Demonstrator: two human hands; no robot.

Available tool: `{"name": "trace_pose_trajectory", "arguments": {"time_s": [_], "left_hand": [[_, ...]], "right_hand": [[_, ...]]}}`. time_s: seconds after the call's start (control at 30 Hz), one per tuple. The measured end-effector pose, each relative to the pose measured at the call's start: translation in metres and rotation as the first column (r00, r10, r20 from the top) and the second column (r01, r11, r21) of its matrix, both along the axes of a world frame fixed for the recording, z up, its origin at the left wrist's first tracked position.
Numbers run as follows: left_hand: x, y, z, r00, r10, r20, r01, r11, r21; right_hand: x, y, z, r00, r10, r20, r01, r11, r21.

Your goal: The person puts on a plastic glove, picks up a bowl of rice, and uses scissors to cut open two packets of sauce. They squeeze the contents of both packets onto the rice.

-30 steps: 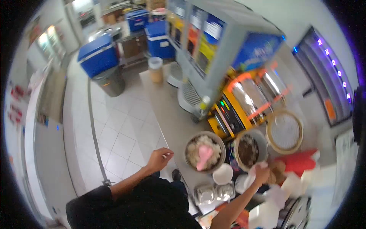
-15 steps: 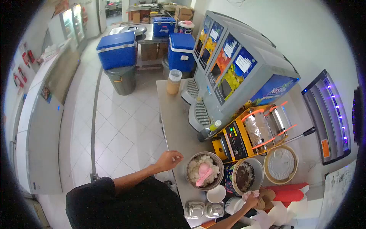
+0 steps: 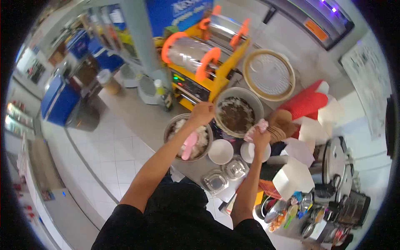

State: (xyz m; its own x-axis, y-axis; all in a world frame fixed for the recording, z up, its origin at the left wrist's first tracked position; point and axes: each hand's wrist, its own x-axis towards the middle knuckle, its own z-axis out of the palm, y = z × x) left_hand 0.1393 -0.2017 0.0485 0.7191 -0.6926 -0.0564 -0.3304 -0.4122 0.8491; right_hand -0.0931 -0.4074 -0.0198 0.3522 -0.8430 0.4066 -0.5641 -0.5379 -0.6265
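The rice bowl [image 3: 187, 137], with a pink scoop [image 3: 189, 145] lying in it, sits at the table [image 3: 137, 114] edge; the left hand [image 3: 202, 113] closes loosely over its far rim, seemingly to steady it. Just beside, over the dark-filled pot [image 3: 237, 112], the right hand [image 3: 260, 135] is clenched around a pink cloth [image 3: 256, 129], above a white plate [image 3: 250, 152].

Round metal bowl of white rice [image 3: 187, 137] left of grey bowl of brown food [image 3: 237, 113]; small white dish [image 3: 220, 151] before both, apparently touching neither.
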Motion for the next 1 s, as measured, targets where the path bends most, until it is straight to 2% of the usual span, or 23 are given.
{"name": "trace_pose_trajectory", "arguments": {"time_s": [0.03, 0.07, 0.1, 0.13, 0.17, 0.2, 0.23, 0.33, 0.37, 0.4, 0.43, 0.47, 0.53, 0.57, 0.63, 0.73, 0.77, 0.83, 0.87, 0.9, 0.93, 0.97, 1.0], "left_hand": [[-0.005, -0.008, -0.009, 1.0, -0.023, -0.003, 0.023, 1.0, 0.007], [-0.005, -0.014, -0.017, 0.983, 0.028, 0.18, -0.039, 0.998, 0.055], [-0.004, -0.017, -0.023, 0.929, 0.075, 0.363, -0.114, 0.99, 0.086], [-0.006, -0.019, -0.02, 0.929, 0.068, 0.365, -0.109, 0.99, 0.093], [-0.008, -0.02, -0.016, 0.961, 0.073, 0.268, -0.113, 0.984, 0.138], [-0.009, -0.02, -0.013, 0.982, 0.085, 0.17, -0.116, 0.977, 0.181], [-0.006, -0.022, -0.02, 0.982, 0.084, 0.17, -0.115, 0.976, 0.183], [-0.004, -0.025, -0.034, 0.991, 0.13, 0.021, -0.132, 0.977, 0.169], [-0.003, -0.024, -0.033, 0.954, 0.18, -0.239, -0.163, 0.982, 0.091], [-0.004, -0.025, -0.029, 0.852, 0.198, -0.485, -0.212, 0.977, 0.026], [-0.014, -0.025, -0.014, 0.763, 0.223, -0.607, -0.298, 0.954, -0.024], [-0.014, -0.026, -0.013, 0.763, 0.224, -0.606, -0.298, 0.954, -0.023], [-0.006, -0.022, -0.016, 0.519, 0.093, -0.85, -0.334, 0.937, -0.102], [-0.004, -0.021, -0.017, 0.522, 0.092, -0.848, -0.335, 0.937, -0.104], [-0.007, -0.015, -0.007, 0.384, -0.003, -0.923, -0.378, 0.912, -0.16], [-0.016, -0.005, 0.019, 0.332, 0.011, -0.943, -0.424, 0.895, -0.139], [-0.016, 0.001, 0.017, 0.326, -0.051, -0.944, -0.417, 0.888, -0.193], [-0.025, 0.015, 0.027, 0.349, -0.027, -0.937, -0.436, 0.88, -0.188], [-0.034, 0.026, 0.038, 0.37, -0.01, -0.929, -0.44, 0.879, -0.184], [-0.055, 0.046, 0.057, 0.464, 0.14, -0.875, -0.557, 0.814, -0.165], [-0.066, 0.071, 0.05, 0.449, 0.166, -0.878, -0.602, 0.782, -0.16], [-0.074, 0.095, 0.043, 0.693, 0.33, -0.64, -0.634, 0.702, -0.324], [-0.08, 0.117, 0.038, 0.807, 0.497, -0.318, -0.589, 0.652, -0.477]], "right_hand": [[0.0, -0.006, -0.012, 1.0, 0.015, 0.009, -0.016, 0.996, 0.092], [0.0, -0.007, -0.015, 1.0, 0.001, 0.013, -0.003, 0.995, 0.1], [0.003, -0.005, -0.019, 0.998, -0.04, 0.055, 0.029, 0.981, 0.191], [0.006, 0.0, -0.013, 0.993, -0.084, 0.086, 0.056, 0.958, 0.283], [0.006, 0.004, -0.005, 0.994, -0.113, -0.009, 0.111, 0.955, 0.276], [0.008, 0.007, 0.001, 0.993, -0.114, -0.007, 0.111, 0.953, 0.28], [0.009, 0.008, 0.006, 0.994, -0.107, -0.001, 0.103, 0.96, 0.261], [0.012, 0.019, 0.031, 0.988, -0.142, -0.057, 0.152, 0.958, 0.242], [0.012, 0.019, 0.032, 0.979, -0.179, -0.094, 0.197, 0.952, 0.235], [0.013, 0.02, 0.034, 0.968, -0.214, -0.131, 0.24, 0.944, 0.228], [0.015, 0.028, 0.052, 0.975, -0.19, -0.115, 0.216, 0.937, 0.276], [0.013, 0.027, 0.05, 0.975, -0.19, -0.115, 0.215, 0.936, 0.277], [0.01, 0.023, 0.042, 0.987, -0.143, -0.079, 0.16, 0.946, 0.282], [0.01, 0.023, 0.039, 0.987, -0.142, -0.075, 0.158, 0.947, 0.281], [0.011, 0.024, 0.034, 0.986, -0.166, 0.023, 0.155, 0.956, 0.247], [0.008, 0.027, 0.043, 0.981, -0.145, 0.13, 0.112, 0.967, 0.228], [0.005, 0.03, 0.054, 0.976, -0.124, 0.179, 0.087, 0.975, 0.202], [-0.002, 0.032, 0.072, 0.979, -0.037, 0.201, 0.021, 0.997, 0.078], [-0.001, 0.056, 0.124, 0.945, 0.001, 0.327, -0.087, 0.965, 0.248], [-0.003, 0.043, 0.115, 0.986, 0.013, 0.168, -0.014, 1.0, 0.004], [-0.006, 0.044, 0.134, 0.998, 0.036, 0.048, -0.035, 0.999, -0.029], [-0.005, 0.063, 0.175, 0.999, 0.032, -0.037, -0.037, 0.989, -0.145], [-0.003, 0.073, 0.201, 0.989, 0.001, -0.148, -0.046, 0.951, -0.305]]}}
